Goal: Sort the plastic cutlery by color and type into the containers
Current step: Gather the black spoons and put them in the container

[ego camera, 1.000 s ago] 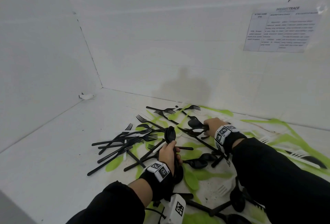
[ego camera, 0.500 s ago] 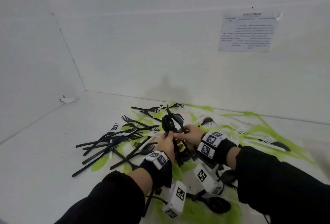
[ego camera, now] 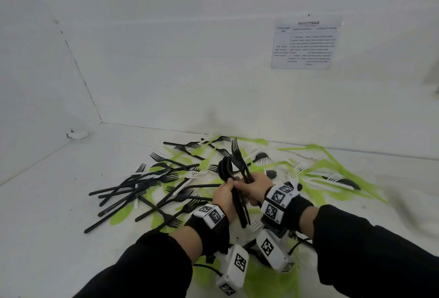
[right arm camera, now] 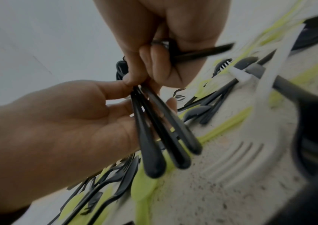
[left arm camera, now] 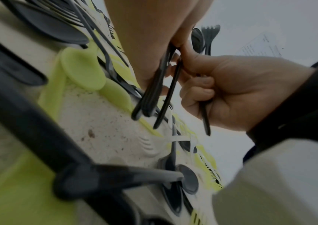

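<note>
Above the middle of the worktop, nearer its back edge than its front, lifted clear of the heap: a bundle of black spoons, bowls up and handles down, clasped in the left hand with thumb and fingers curled round the stems. Just beside it, knuckles touching, the right hand, fingers closed round a black fork with tines pointing up. Judged as a sorting step: parting fork from spoons, or squaring the bundle, ahead of carrying it off. Best done by keeping the spoon stems pinched tight low down, drawing the fork straight out along its length rather than sideways, and nesting the bowls to prevent fanning and slipping. Worth checking the left-hand bundle for a stray fork first. No containers anywhere in view, so destination impossible to tell. Shown by the head view alone: bowls and tines standing above the knuckles, loose black forks spread towards the left edge, green and white pieces towards the right edge. Shown by the right wrist view instead: three rounded handle ends fanned out below the left palm, plus a dark stem crossing the right fingers sideways. Shown only by the left wrist view: a thin stem running down through the closed right fist and poking out beneath it, with a green spoon lying flat on the worktop underneath.
</note>
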`<state>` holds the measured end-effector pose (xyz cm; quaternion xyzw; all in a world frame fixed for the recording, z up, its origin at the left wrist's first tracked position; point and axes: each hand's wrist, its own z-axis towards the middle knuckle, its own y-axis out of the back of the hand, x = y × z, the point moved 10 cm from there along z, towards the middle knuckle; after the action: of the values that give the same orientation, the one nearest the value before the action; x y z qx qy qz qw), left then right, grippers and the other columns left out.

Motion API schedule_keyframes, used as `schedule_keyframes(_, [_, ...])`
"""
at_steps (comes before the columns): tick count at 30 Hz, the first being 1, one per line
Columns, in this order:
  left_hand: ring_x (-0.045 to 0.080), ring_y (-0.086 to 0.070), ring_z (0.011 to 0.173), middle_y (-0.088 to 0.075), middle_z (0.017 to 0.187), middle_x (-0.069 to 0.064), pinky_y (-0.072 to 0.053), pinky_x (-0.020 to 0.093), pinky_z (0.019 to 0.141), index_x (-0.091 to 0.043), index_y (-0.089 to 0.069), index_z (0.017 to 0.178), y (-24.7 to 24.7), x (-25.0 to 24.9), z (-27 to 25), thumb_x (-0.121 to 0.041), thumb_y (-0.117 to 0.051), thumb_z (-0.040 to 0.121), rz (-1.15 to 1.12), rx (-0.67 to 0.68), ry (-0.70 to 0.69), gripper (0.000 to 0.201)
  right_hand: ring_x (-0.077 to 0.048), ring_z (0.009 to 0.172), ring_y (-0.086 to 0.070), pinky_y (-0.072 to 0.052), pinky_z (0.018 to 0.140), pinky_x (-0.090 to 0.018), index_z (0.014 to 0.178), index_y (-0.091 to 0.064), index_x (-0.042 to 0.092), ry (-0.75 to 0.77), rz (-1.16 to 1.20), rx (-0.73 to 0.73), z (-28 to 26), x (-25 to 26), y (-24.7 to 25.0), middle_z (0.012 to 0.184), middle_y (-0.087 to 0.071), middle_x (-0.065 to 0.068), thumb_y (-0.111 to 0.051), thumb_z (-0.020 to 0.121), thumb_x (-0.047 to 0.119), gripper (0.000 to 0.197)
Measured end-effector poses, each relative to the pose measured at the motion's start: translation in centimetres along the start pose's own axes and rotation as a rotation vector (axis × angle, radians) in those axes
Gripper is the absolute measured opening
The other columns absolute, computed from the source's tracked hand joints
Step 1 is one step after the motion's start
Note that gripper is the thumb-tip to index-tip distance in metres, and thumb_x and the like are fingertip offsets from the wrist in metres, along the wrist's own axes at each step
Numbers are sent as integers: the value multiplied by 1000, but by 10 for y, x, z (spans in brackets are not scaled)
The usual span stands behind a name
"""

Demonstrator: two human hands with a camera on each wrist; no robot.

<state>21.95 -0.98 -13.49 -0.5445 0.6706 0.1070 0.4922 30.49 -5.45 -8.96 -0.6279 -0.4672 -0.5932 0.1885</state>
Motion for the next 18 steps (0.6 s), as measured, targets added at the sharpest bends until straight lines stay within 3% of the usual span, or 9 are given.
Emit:
schedule_keyframes(3, [27,-60,79,-64,93,13,-47,38,65,-10,-58,92,-7,11,-6,-31,-31,103,-38,40,79,36,-10,47,-47,-35,47,-21,64,-52,23,16,-116,4,-8,1,0,53,-51,5,-62,88,27,26])
schedule_keyframes(7, [27,-59,77,-63,90,12,-46,38,60,-9,-59,91,-15,17,-17,-35,-31,102,-47,36,84,40,-12,51,-46,-34,49,-22,62,-49,20,16,-214,-33,-18,-2,3,56,-48,4,-54,91,28,31])
schedule_keyframes(10, [29,-59,76,-63,95,17,-49,41,61,-3,-59,109,-10,18,-17,-35,-32,102,-18,-17,48,42,-23,65,-52,-38,58,-28,67,-47,17,-14,-266,-33,-24,-5,1,63,-50,0,-44,94,28,30])
schedule_keyframes(13, [30,-59,79,-61,101,20,-49,43,65,-1,-55,120,-9,23,-16,-40,-29,102,-27,-40,56,50,-25,78,-54,-44,69,-31,68,-42,20,11,-336,-72,-32,-6,6,72,-54,-3,-45,93,23,26])
schedule_keyframes(16, [29,-59,85,-60,100,19,-46,41,73,-2,-53,121,-21,30,-23,-43,-30,101,-70,35,100,52,-30,100,-58,-43,80,-30,87,-49,14,24,-380,-133,-37,-6,14,102,-63,-14,-48,91,19,6])
schedule_keyframes(18, [31,-62,88,-63,103,22,-50,39,68,3,-55,118,-17,29,-24,-33,-37,100,-45,-2,48,44,-29,99,-59,-44,76,-29,97,-56,11,8,-354,-119,-35,-9,12,103,-64,-13,-49,91,23,15])
